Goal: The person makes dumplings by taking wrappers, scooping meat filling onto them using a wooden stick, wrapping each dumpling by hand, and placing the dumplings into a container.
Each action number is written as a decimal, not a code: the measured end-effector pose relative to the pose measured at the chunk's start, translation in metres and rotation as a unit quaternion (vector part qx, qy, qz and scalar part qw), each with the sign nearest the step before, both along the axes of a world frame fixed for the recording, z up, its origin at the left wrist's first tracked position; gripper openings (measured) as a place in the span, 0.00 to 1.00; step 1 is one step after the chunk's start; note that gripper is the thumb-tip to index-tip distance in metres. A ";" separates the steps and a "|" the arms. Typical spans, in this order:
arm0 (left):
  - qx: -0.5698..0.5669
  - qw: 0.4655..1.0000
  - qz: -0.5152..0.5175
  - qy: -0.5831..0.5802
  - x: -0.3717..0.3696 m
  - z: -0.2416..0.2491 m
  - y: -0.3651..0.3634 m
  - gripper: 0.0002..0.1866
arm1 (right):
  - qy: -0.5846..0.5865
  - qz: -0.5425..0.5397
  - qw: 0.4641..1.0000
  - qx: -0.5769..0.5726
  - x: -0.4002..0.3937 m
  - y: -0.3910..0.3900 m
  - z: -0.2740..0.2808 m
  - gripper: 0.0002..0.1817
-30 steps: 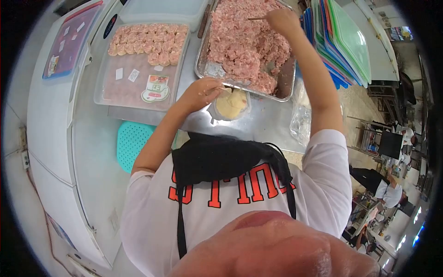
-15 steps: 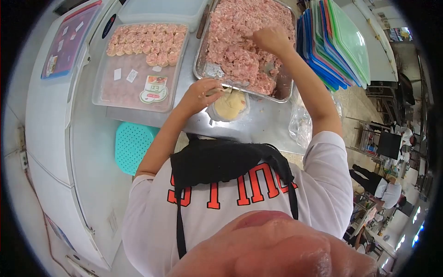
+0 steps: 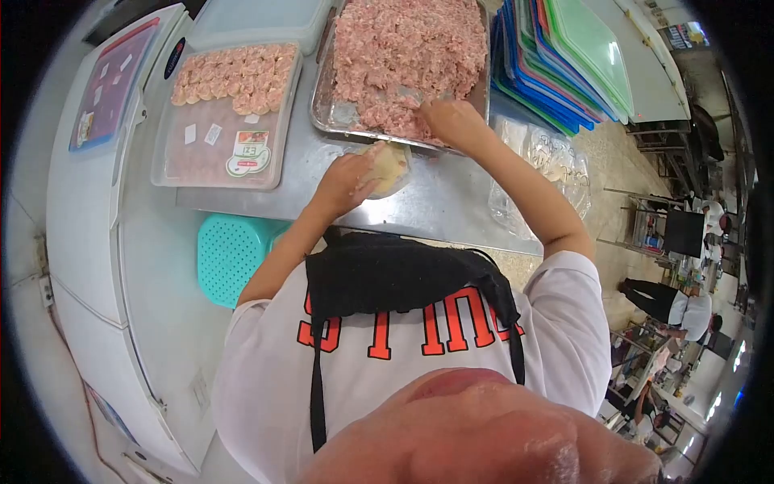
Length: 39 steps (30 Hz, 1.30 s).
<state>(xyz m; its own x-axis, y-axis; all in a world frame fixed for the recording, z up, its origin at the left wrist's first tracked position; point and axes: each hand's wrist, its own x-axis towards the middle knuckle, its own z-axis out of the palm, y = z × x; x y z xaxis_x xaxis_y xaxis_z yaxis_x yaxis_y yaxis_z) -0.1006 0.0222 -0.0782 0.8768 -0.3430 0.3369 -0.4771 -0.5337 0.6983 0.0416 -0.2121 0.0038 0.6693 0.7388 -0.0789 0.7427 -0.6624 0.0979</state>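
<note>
Left hand (image 3: 345, 179) cups a pale round dough wrapper (image 3: 389, 165); right hand (image 3: 448, 123) pinches pink minced filling at the steel tray (image 3: 322, 97); filling step, I judge; next needs careful placing.

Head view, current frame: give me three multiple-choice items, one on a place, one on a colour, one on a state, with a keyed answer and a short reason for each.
1. Where is the right hand?
A. At the near edge of the metal tray of minced meat
B. On the teal stool
C. On the stacked lids

2. What colour is the perforated stool below the counter?
A. Red
B. Teal
C. White

3. What is the state of the clear plastic tray of formed dumplings?
A. Completely full
B. Holding nothing
C. Filled only at its far end

Answers:
1 A, the hand sits at the meat by the tray's near rim.
2 B, its dotted top is teal.
3 C, dumplings fill the far rows; the near part shows only labels.
</note>
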 end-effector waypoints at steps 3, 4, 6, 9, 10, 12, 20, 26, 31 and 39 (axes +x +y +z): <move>-0.060 0.997 -0.007 -0.050 0.003 0.011 0.006 0.17 | 0.014 0.001 0.999 0.044 0.000 -0.016 0.020 0.10; -0.043 0.997 -0.004 -0.071 0.007 0.025 0.009 0.17 | 0.034 -0.008 0.998 0.049 0.002 -0.019 0.029 0.10; -0.024 0.995 -0.003 -0.094 0.018 0.052 0.011 0.18 | 0.020 -0.022 0.999 0.012 0.008 -0.016 0.033 0.10; 0.000 0.987 0.082 -0.141 0.060 0.071 0.014 0.16 | -0.007 -0.029 1.000 -0.006 0.015 -0.002 0.005 0.09; -0.004 0.974 0.149 -0.172 0.080 0.067 0.015 0.15 | -0.023 -0.022 0.999 0.010 0.016 0.005 -0.001 0.09; 0.006 0.956 0.223 -0.190 0.111 0.056 0.019 0.18 | -0.019 -0.031 0.999 0.004 0.022 0.011 0.001 0.09; 0.053 0.959 0.252 -0.116 0.122 0.044 0.020 0.30 | -0.090 -0.047 0.995 0.003 0.108 0.030 0.085 0.10; -0.056 0.967 0.226 -0.109 0.120 0.047 0.025 0.35 | -0.120 -0.117 0.985 0.041 0.192 0.075 0.073 0.12; -0.118 0.964 0.202 -0.128 0.120 0.048 0.027 0.37 | -0.102 -0.117 0.986 0.052 0.204 0.105 0.048 0.15; -0.120 0.965 0.193 -0.131 0.119 0.047 0.026 0.39 | -0.056 -0.033 0.998 -0.011 0.161 0.100 0.028 0.12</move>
